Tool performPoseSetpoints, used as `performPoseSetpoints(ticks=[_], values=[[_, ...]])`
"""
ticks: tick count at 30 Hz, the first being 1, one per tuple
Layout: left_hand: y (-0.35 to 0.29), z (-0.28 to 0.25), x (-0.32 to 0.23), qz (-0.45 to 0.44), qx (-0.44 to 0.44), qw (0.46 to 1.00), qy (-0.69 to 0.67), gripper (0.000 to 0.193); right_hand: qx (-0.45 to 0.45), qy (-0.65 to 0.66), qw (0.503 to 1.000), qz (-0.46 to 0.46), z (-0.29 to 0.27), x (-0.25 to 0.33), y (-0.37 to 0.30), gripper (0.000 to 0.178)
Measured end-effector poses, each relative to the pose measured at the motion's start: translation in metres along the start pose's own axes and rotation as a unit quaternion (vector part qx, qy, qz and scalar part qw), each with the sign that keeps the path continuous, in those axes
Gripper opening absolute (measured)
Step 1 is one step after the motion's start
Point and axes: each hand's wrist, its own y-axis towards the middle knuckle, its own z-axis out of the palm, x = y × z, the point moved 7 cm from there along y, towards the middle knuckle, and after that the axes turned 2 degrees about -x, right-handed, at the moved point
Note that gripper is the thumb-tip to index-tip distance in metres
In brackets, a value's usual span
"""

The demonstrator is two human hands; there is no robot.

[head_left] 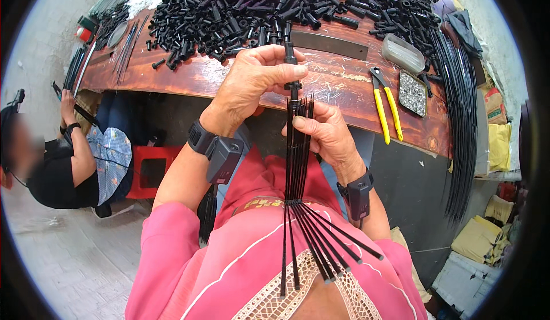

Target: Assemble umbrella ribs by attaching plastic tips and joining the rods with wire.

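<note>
Upright in front of my chest is a black folded umbrella frame [297, 165], its thin ribs bunched together and fanning out at the lower end. My left hand [252, 79] is closed around the black plastic fitting [291, 60] at the frame's top, thumb and fingers pinching it. Lower down, my right hand [325, 132] grips the rib bundle between thumb and fingers. Just beyond my left hand, on the wooden table [189, 82], lies a big heap of black plastic tubes [229, 19]. The fingertips behind the frame are partly hidden.
Right of my hands lie yellow-handled pliers [387, 108], a tin of small metal parts [412, 94] and a clear plastic box [403, 54]. A flat metal bar [329, 44] rests behind. Long black rods [458, 131] hang over the right edge. Another person [63, 165] sits at left near a red stool [148, 171].
</note>
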Motion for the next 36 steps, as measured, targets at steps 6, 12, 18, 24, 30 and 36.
performPoseSetpoints(ticks=[6,12,18,24,30,36], values=[[0.003,-0.005,0.005,0.01,-0.001,1.0,0.013,0.026,0.004,-0.039,0.999,0.006,-0.001,-0.003,0.004,0.029],[0.002,-0.007,-0.001,0.026,0.026,0.999,0.016,0.03,-0.03,-0.027,0.999,-0.01,-0.006,-0.004,0.006,0.03],[0.001,-0.007,-0.003,-0.013,0.064,0.998,-0.01,0.035,-0.019,-0.021,1.0,0.013,-0.005,-0.006,0.005,0.028],[0.008,-0.009,-0.002,0.031,0.028,0.998,0.048,0.025,-0.021,-0.026,0.999,-0.021,-0.007,-0.001,0.005,0.03],[0.013,-0.007,0.005,0.031,0.012,0.999,0.039,0.024,-0.017,-0.039,0.999,-0.01,-0.011,-0.009,0.009,0.028],[0.015,-0.006,0.008,0.053,0.018,0.998,0.026,0.027,0.001,-0.024,1.0,-0.003,-0.011,-0.01,0.007,0.024]])
